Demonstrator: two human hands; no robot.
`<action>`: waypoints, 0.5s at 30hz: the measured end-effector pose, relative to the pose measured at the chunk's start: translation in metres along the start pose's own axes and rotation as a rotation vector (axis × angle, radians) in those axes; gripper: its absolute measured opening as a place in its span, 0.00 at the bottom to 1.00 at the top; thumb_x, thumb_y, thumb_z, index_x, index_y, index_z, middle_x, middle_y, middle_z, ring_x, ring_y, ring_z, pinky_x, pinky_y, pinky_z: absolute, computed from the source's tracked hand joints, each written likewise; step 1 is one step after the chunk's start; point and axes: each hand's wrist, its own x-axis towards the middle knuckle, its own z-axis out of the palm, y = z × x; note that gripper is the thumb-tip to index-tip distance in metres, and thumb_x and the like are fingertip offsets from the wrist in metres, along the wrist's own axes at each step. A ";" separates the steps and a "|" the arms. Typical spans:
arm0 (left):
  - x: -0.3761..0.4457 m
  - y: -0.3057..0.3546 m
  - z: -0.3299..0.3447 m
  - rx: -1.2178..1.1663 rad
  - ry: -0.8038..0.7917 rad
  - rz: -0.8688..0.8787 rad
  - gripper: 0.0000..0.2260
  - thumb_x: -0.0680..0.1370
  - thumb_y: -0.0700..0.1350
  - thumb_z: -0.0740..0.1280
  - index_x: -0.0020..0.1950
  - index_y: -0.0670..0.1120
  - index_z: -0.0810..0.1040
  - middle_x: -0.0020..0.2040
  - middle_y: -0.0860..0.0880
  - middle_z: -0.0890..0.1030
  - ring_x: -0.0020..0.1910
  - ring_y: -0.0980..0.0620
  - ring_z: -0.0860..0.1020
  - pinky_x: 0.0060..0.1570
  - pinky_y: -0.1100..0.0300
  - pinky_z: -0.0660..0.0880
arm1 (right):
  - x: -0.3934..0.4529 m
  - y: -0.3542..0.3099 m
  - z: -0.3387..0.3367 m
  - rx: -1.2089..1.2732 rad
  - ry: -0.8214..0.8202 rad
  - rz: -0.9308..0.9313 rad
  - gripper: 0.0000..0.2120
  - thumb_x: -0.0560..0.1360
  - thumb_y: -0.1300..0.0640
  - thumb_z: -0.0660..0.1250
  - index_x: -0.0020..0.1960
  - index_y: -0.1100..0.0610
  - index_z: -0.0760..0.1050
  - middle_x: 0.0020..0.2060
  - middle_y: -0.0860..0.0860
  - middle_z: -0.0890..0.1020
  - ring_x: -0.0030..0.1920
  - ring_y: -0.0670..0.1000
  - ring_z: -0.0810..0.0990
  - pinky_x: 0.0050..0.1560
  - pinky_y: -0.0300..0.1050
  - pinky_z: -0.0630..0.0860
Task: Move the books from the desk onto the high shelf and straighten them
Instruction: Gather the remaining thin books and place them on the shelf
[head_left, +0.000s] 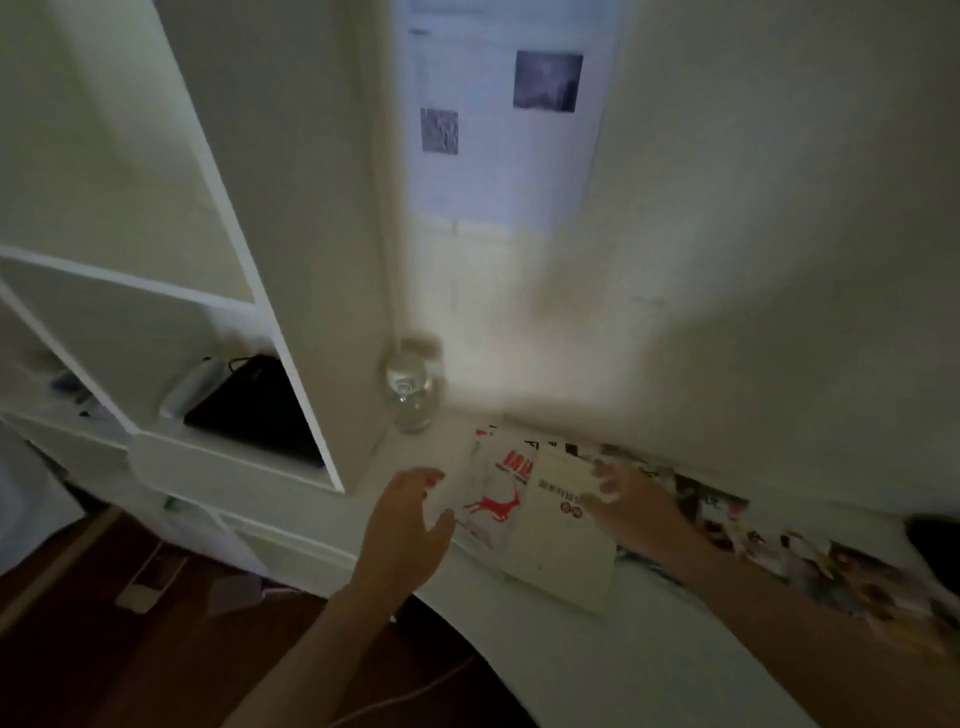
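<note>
Saw white shelf unit (291, 332) at left; lower cubby held black box (254, 410) with pale cylindrical item (187, 387) beside it. Clear jar (413, 387) stood on desk (597, 649) by wall corner. Books lay flat on desk: white book with red deer (485, 493), cream book (563, 540) overlapping its right side. My left hand (410, 525) hovered at deer book's left edge, fingers spread, loosely curved, gripping nothing. My right hand (631, 499) rested on cream book's right edge; grip I could not tell, blurred. Colourful printed sheets (789, 551) lay along wall, right.

dim room, pale wall (753, 208), white shelving unit (291, 312), dark wooden floor (104, 649)
</note>
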 end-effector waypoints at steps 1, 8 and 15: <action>-0.006 -0.014 0.020 0.012 -0.074 -0.046 0.19 0.74 0.42 0.71 0.64 0.45 0.73 0.60 0.49 0.74 0.59 0.50 0.75 0.58 0.61 0.70 | 0.004 0.022 0.016 0.050 -0.033 0.104 0.19 0.77 0.54 0.66 0.66 0.58 0.69 0.61 0.53 0.77 0.55 0.52 0.78 0.52 0.43 0.77; 0.043 -0.068 0.092 0.130 -0.250 -0.198 0.28 0.79 0.51 0.64 0.75 0.42 0.61 0.74 0.45 0.65 0.73 0.47 0.63 0.71 0.59 0.57 | 0.031 0.106 0.096 0.313 0.047 0.348 0.24 0.73 0.51 0.71 0.67 0.54 0.71 0.63 0.51 0.76 0.62 0.56 0.76 0.60 0.51 0.76; 0.096 -0.066 0.118 0.123 -0.367 -0.339 0.28 0.75 0.50 0.71 0.70 0.40 0.67 0.66 0.43 0.73 0.65 0.44 0.72 0.58 0.57 0.67 | 0.047 0.089 0.118 0.432 0.176 0.494 0.33 0.66 0.58 0.78 0.68 0.59 0.69 0.62 0.56 0.78 0.62 0.60 0.77 0.60 0.56 0.76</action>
